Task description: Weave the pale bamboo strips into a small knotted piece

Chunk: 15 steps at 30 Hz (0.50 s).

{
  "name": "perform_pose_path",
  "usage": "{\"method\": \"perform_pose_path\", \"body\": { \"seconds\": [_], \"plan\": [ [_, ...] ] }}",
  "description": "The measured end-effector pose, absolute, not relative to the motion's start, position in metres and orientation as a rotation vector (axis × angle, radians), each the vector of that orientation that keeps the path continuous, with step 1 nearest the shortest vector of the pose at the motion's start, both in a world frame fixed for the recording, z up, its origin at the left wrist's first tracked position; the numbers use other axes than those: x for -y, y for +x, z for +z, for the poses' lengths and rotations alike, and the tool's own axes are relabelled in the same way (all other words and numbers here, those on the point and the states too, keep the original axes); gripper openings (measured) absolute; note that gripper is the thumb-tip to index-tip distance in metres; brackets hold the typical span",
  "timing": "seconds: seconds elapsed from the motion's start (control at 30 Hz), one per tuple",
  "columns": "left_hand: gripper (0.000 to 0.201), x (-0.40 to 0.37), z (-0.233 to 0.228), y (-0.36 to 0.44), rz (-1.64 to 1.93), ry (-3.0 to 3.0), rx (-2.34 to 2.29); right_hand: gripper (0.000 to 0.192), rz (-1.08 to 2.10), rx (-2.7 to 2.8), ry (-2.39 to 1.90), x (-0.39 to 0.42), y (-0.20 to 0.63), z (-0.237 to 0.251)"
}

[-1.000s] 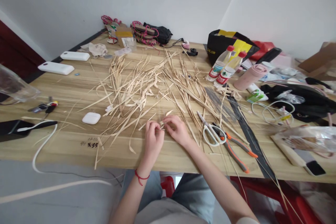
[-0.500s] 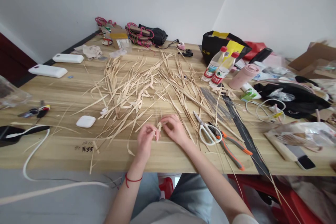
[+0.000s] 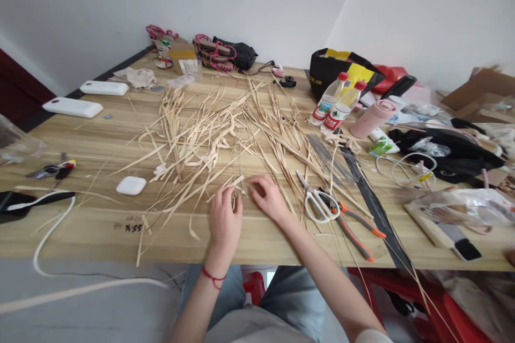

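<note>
The left hand (image 3: 226, 217) now lies knuckles-up beside the curled right hand (image 3: 269, 198), lower centre, both grasps indiscernible; loose pinching could drop the pale strip (image 3: 238, 180).

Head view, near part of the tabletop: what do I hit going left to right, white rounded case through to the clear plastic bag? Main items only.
White rounded case → left hand → right hand → scissors → orange-and-grey pliers → clear plastic bag.
</note>
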<state>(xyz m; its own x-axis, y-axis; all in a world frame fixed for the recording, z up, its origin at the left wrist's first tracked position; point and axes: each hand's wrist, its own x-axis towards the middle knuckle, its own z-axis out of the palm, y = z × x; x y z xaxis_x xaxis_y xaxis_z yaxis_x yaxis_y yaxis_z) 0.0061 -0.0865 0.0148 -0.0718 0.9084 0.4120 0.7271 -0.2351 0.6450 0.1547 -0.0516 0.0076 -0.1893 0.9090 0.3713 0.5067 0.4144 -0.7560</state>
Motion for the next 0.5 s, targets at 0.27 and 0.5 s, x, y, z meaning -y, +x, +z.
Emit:
{"method": "perform_pose_path", "body": {
  "seconds": [0.27, 0.5],
  "plan": [
    [0.025, 0.0884, 0.0125, 0.0052, 1.115, 1.910, -1.888, 0.032, 0.611, 1.896, -1.205, 0.0511, 0.1565, 0.0084],
    [0.023, 0.0873, 0.0107, 0.0035, 1.081, 1.853, -1.864, 0.035, 0.821, 1.800, -1.226, 0.0522, 0.1554, 0.0057]
  ]
}}
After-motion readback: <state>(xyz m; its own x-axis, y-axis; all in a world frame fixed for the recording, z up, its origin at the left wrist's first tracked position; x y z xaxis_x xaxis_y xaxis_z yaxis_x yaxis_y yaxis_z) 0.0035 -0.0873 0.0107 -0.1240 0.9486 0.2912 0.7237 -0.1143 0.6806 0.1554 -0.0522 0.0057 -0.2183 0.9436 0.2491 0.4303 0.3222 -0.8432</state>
